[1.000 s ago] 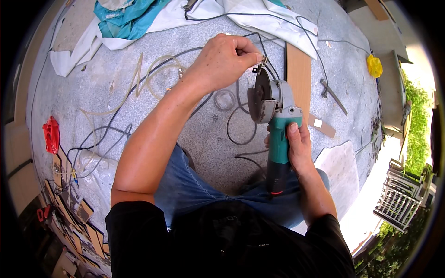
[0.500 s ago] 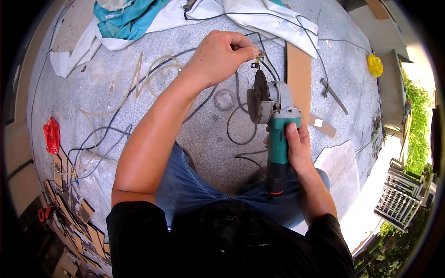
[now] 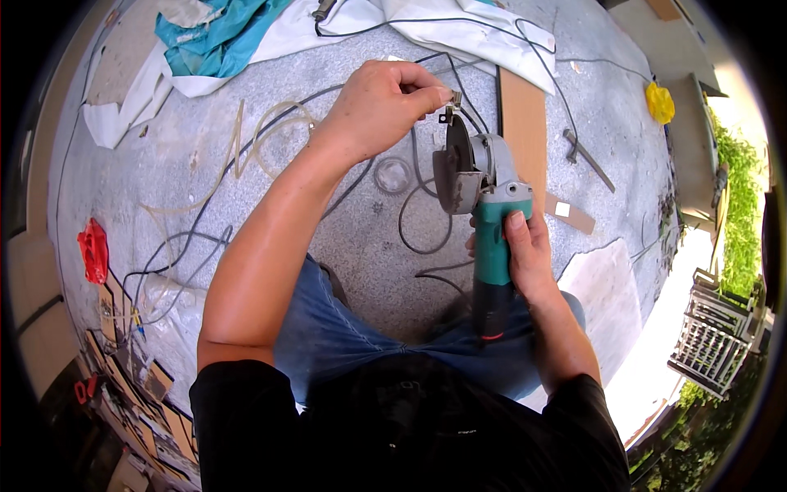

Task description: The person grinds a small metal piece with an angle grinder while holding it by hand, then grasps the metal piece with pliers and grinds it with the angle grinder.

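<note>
My right hand point(image 3: 529, 250) is wrapped round the green and black body of an angle grinder point(image 3: 493, 230), held upright over my lap with its grey head away from me. On the head's left side sit a dark cutting disc point(image 3: 459, 146) and a worn metal guard point(image 3: 447, 182). In a pinch between thumb and finger, my left hand point(image 3: 385, 102) holds a small metal fitting point(image 3: 453, 104) at the far edge of the disc. Whether the two touch, I cannot tell. A small black tab hangs at the fitting's near side.
A wooden plank point(image 3: 523, 123) lies beyond the grinder, with a metal bar tool point(image 3: 589, 160) to its right. Black cable point(image 3: 402, 221) and a clear hose point(image 3: 238, 139) trail over the concrete floor. Stacked wood strips point(image 3: 152, 385) and a red bag point(image 3: 93, 250) are at left.
The gap between the small metal fitting and the disc's far edge has narrowed. Both hands keep their grips. The whole view has shifted slightly.
</note>
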A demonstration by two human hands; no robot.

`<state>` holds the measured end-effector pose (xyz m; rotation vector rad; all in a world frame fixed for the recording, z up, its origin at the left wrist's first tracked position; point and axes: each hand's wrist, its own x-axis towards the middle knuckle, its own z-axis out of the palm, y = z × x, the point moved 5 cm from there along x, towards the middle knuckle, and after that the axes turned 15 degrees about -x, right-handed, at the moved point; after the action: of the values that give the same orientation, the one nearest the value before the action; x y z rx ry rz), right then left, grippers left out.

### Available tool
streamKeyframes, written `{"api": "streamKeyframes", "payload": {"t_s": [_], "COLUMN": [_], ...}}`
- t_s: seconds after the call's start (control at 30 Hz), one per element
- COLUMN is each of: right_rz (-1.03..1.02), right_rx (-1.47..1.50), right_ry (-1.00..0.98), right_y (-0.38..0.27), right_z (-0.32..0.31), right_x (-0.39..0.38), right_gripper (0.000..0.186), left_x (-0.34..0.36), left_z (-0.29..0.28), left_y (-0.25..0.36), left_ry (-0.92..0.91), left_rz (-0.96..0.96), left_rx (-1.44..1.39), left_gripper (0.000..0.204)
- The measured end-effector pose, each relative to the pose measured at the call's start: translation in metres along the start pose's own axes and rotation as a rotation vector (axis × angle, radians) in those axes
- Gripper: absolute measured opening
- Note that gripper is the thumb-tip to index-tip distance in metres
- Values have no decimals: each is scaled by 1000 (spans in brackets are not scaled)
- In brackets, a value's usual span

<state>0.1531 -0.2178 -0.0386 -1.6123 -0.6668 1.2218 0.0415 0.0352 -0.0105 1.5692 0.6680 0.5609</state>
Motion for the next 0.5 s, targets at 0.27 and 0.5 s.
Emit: {"api": "streamKeyframes", "payload": {"t_s": [0.27, 0.5], "right_rz": [-5, -10], "right_rx": [18, 10], "right_ry": [21, 12], "right_y": [2, 2], "right_z": [0, 4], "right_x": [0, 0], "right_gripper": [68, 67], "left_x": [-3, -6], "left_z": [2, 1], "left_y": [3, 12], "left_ry": [6, -24], "left_rz": [4, -32], "left_rx": [-25, 8], "left_gripper": [29, 29]}}
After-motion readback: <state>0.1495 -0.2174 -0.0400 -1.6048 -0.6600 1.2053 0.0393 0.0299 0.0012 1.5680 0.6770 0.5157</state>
